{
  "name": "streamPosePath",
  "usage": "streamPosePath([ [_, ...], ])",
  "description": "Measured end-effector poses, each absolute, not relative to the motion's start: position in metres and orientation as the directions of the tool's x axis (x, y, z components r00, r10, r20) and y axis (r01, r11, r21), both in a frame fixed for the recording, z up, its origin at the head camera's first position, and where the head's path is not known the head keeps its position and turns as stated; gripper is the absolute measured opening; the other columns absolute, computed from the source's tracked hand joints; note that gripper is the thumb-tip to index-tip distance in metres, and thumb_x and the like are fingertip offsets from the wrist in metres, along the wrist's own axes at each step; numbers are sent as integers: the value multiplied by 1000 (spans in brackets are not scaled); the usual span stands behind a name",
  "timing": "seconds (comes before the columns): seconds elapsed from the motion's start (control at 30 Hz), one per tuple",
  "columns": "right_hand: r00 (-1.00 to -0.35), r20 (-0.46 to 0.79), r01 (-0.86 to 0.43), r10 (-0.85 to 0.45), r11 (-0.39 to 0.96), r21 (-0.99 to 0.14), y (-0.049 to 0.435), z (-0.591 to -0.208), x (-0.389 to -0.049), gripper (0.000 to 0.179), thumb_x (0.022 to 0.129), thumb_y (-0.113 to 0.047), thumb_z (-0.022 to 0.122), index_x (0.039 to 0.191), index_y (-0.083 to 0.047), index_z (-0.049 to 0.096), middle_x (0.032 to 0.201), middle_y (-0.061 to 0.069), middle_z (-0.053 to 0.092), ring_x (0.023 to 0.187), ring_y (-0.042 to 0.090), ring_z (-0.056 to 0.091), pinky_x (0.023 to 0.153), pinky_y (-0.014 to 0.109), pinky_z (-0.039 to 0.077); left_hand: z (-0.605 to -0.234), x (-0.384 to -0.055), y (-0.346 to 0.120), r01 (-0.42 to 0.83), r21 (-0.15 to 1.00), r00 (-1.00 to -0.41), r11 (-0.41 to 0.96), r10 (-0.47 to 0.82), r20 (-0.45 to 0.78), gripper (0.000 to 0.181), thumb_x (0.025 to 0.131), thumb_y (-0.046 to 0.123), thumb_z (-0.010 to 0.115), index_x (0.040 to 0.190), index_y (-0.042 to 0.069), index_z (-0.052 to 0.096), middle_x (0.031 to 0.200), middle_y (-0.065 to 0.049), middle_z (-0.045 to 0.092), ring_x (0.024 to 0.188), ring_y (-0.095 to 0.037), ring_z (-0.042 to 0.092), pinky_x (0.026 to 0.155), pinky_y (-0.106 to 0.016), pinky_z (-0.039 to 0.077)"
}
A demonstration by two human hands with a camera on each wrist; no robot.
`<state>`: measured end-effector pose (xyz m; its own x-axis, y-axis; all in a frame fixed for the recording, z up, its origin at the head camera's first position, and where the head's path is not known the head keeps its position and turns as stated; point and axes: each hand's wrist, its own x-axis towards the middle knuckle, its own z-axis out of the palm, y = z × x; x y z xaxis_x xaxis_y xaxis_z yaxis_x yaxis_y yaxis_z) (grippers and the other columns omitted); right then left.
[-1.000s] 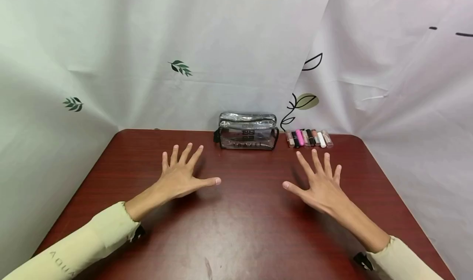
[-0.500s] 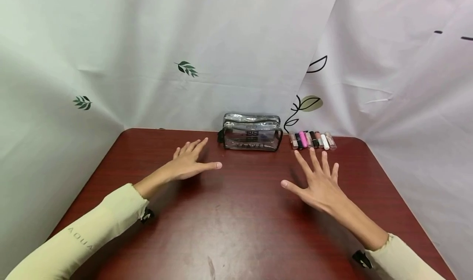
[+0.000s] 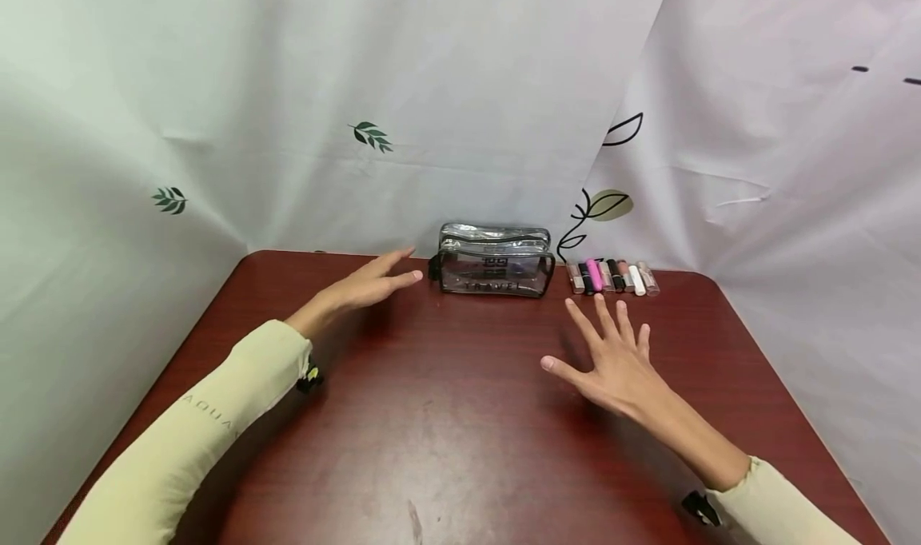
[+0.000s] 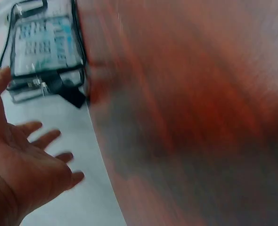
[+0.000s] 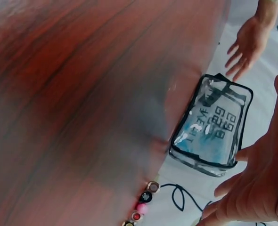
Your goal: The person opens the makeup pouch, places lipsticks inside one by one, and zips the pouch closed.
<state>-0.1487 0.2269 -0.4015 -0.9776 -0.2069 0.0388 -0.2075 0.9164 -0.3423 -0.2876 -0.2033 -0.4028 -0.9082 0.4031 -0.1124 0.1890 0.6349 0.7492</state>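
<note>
Nearest, the right hand point(image 3: 617, 369) is held over the reddish-brown table point(image 3: 446, 417), fingers spread. Beyond, the left hand point(image 3: 363, 287), fingers parted, is held just beside the left end of a transparent travel pouch point(image 3: 496, 275) at the far edge. A metal zip slider point(image 4: 44, 88) is shown only by the left wrist view, round tube ends point(image 5: 146, 197) by the right. One pouch and, right of it, eight cosmetic tubes point(image 3: 606, 276) are counted.

White leaf-printed cloth walls point(image 3: 460, 73); glossy red-brown table point(image 3: 468, 393).
</note>
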Motion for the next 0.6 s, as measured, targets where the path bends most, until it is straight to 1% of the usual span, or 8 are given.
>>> streamPosePath([
  [0.07,-978,33,-207,-208,916,-342,225,-402,-149,104,98,-80,63,183,-35,22,190,23,8,172,63,2,125,93,1,-403,-297,-201,207,753,-903,625,417,-98,79,117,47,53,182,13,23,189,-12,22,177,-38,17,140,-66,18],
  [0.13,-977,32,-210,-212,915,-343,223,-403,-149,104,98,-81,63,182,-36,24,190,23,9,172,63,3,125,93,2,-403,-305,-198,223,751,-898,621,432,-90,72,119,37,49,181,11,25,189,-14,25,177,-39,19,140,-65,19],
  [0.23,-975,32,-216,-218,914,-343,221,-404,-148,103,98,-81,64,182,-36,25,190,24,10,172,63,4,125,93,4,-402,-316,-191,249,743,-885,621,457,-86,66,118,21,46,179,5,29,186,-20,30,174,-42,24,140,-63,22],
  [0.33,-974,37,-221,-222,914,-341,219,-405,-148,103,97,-80,65,182,-36,26,189,25,13,172,62,5,125,94,6,-401,-324,-184,281,723,-869,630,487,-86,65,114,9,42,177,0,30,183,-25,34,172,-45,28,140,-61,24],
  [0.4,-973,40,-226,-226,913,-339,217,-405,-147,102,97,-80,65,181,-36,27,189,25,14,173,62,6,125,94,7,-401,-329,-179,290,715,-864,636,496,-90,66,112,5,40,176,-2,30,181,-28,36,172,-46,29,140,-60,25],
  [0.5,-971,39,-233,-234,912,-338,215,-405,-148,102,97,-81,65,181,-36,28,189,24,15,173,61,6,125,94,7,-402,-335,-173,278,709,-868,648,486,-104,65,111,1,38,176,-2,31,180,-27,38,171,-44,30,140,-59,26],
  [0.6,-970,40,-240,-241,909,-341,213,-404,-148,101,97,-81,65,181,-37,29,189,24,15,173,60,6,125,93,7,-402,-339,-169,255,716,-876,650,469,-113,65,111,0,39,175,-1,34,178,-27,40,170,-44,33,139,-58,28],
])
